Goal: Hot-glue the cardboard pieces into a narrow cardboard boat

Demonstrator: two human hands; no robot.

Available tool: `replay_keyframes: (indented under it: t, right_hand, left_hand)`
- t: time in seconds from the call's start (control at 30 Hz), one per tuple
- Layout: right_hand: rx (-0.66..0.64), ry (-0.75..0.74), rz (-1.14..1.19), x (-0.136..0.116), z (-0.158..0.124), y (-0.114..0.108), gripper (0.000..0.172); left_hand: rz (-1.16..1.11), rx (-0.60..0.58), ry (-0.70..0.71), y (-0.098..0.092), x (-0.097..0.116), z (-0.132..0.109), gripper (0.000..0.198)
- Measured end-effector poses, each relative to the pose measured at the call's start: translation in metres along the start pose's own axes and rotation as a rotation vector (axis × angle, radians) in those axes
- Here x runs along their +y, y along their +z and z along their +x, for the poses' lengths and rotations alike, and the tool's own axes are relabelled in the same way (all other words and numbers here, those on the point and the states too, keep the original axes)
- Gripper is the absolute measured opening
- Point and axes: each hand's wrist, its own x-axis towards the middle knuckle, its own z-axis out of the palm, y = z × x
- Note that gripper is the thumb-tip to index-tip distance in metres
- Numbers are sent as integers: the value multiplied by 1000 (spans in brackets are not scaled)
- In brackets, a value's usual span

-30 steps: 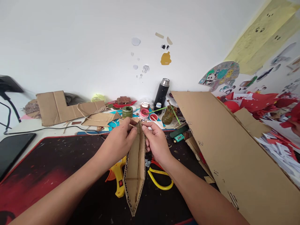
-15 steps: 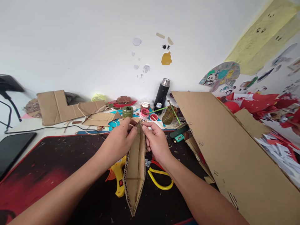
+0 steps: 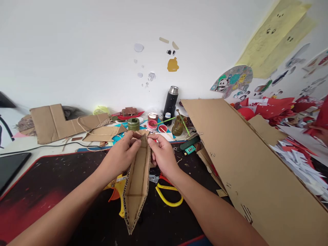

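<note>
A long, boat-shaped cardboard piece [image 3: 138, 181] with raised side walls points its near tip toward me over the dark mat. My left hand [image 3: 124, 150] pinches the left wall at its far end. On the right wall of that same end, my right hand [image 3: 162, 153] is closed, thumb on top and fingers beneath. Under and left of the cardboard lies a yellow glue gun [image 3: 119, 194], partly covered. Scissors with yellow and red handles [image 3: 169, 201] rest just right of it.
A large cardboard sheet [image 3: 246, 164] leans at the right. Open paint jars [image 3: 133, 124] and a black thermos [image 3: 171, 102] stand at the back. Cut cardboard [image 3: 48, 124] and a cord lie left. Another person's hand [image 3: 321, 133] shows at the right edge near red paper.
The view has turned slightly right, so most things appear further left. Both hands keep their hold on the cardboard piece, whose near tip now tilts more to the left. Another person's hand has come into view.
</note>
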Motion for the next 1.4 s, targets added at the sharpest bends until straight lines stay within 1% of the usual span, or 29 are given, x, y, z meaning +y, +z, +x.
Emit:
replay_keyframes:
  t: [0.13, 0.4, 0.6, 0.8, 0.97, 1.13, 1.23, 1.4]
  right_hand:
    - [-13, 0, 17, -1, 0, 0, 38]
    - [-25, -7, 27, -2, 0, 1, 30]
    - [-41, -9, 36, -4, 0, -1, 32]
    - [-55, -18, 93, -6, 0, -2, 33]
    - [-58, -3, 111, -4, 2, -2, 39]
    - [-64, 6, 145, -5, 2, -1, 37]
    - [-74, 21, 173, -6, 2, -1, 39]
    - [-104, 64, 225, -6, 3, -2, 42]
  left_hand:
    - [13, 25, 17, -2, 3, 0, 28]
    - [25, 5, 1, -2, 5, -1, 29]
    - [34, 24, 5, 1, 5, -4, 32]
    - [60, 37, 12, -1, 9, -6, 35]
    - [79, 35, 19, -2, 14, -7, 32]
    - [121, 53, 62, -1, 13, -9, 29]
    - [138, 53, 77, -1, 13, -10, 27]
    - [152, 58, 83, -2, 14, -9, 29]
